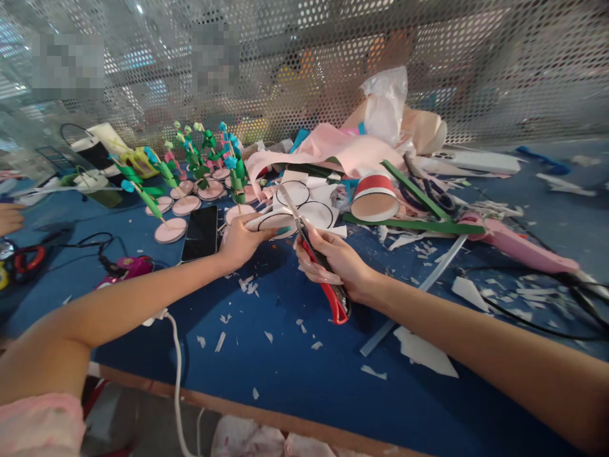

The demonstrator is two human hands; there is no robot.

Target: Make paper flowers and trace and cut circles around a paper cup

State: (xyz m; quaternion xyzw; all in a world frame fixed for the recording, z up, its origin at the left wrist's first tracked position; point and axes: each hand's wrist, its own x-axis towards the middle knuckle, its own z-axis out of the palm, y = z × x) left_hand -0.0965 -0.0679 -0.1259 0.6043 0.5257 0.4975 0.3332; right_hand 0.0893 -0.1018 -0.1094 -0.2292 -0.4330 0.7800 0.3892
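My left hand [245, 242] pinches the near left edge of a white sheet of paper [295, 202] printed with several black circle outlines. The sheet is held up off the table, and part of my thumb lies under it. In my right hand [333, 257] is a pair of scissors [337, 304] with red and black handles, my fingers wrapped round them. A silver blade reaches across the sheet between the circles. Where the lower blade sits is hidden by the paper. Just right of the sheet lies a paper cup [375, 198] with a red band, on its side.
Flower crafts on pink round bases [170, 230] stand at left, beside a black phone [200, 233]. Pink sheet material [328, 149] is heaped behind. A pink glue gun [528, 244], green strips [413, 225] and paper scraps lie right. Another person's hand [10, 218] shows far left.
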